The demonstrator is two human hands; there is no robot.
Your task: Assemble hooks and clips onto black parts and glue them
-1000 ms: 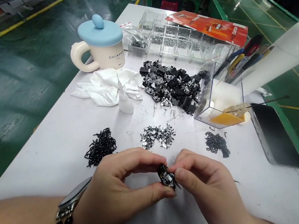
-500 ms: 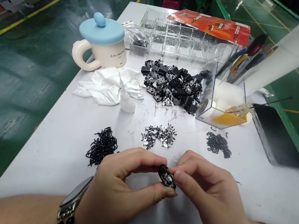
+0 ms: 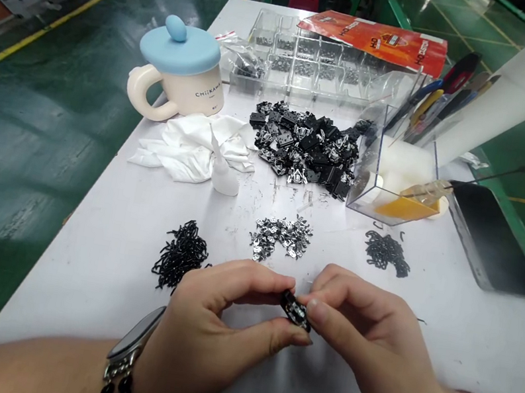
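My left hand [image 3: 215, 326] and my right hand [image 3: 362, 337] meet low in the middle of the view. Their fingertips pinch a small black part with silver metal on it [image 3: 296, 311] from both sides, and my fingers hide much of it. Just beyond my hands lies a loose heap of silver metal clips [image 3: 280, 236]. A heap of thin black pieces [image 3: 181, 255] sits near my left hand, and a similar one [image 3: 386, 253] lies beyond my right hand. Farther up is a large pile of black and silver parts [image 3: 304, 146].
A blue-lidded mug [image 3: 182, 56] and white cloth [image 3: 189, 154] stand at left. Behind are a clear compartment tray [image 3: 305, 63] and an orange packet [image 3: 374, 39]. A clear box [image 3: 383, 200], tools, and a dark tablet or phone [image 3: 492, 238] sit at right.
The small black part has turned slightly between my fingers. My hands stay in nearly the same place, and the far table items sit a little higher in the view.
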